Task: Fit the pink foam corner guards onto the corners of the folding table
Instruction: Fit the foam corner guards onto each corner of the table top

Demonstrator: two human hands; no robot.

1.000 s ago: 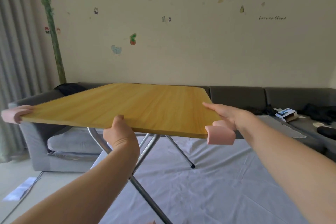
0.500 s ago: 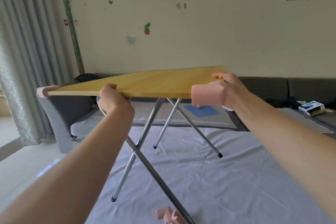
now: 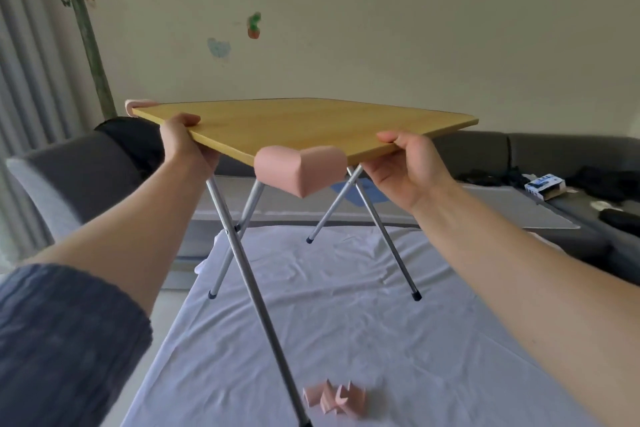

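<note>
The left hand (image 3: 183, 146) and right hand (image 3: 408, 166) are each gripping an edge of the folding table (image 3: 304, 125), thumbs lying on top and fingers curling beneath. One pink corner guard (image 3: 300, 168) is sitting on the near corner between the hands and another (image 3: 138, 104) on the far-left corner, while loose spare guards (image 3: 334, 400) are lying on the white sheet (image 3: 346, 322) below.

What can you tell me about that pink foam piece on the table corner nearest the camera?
The pink corner guard is a chunky, soft-looking foam piece with rounded edges and a matte, smooth skin. It wraps the nearest corner of the wooden tabletop, its two short arms running along the two edges and meeting in a blunt point that faces the camera. It hangs a little below the board's edge. Neither hand touches it: the left hand and right hand hold the tabletop's edges on either side.
</note>
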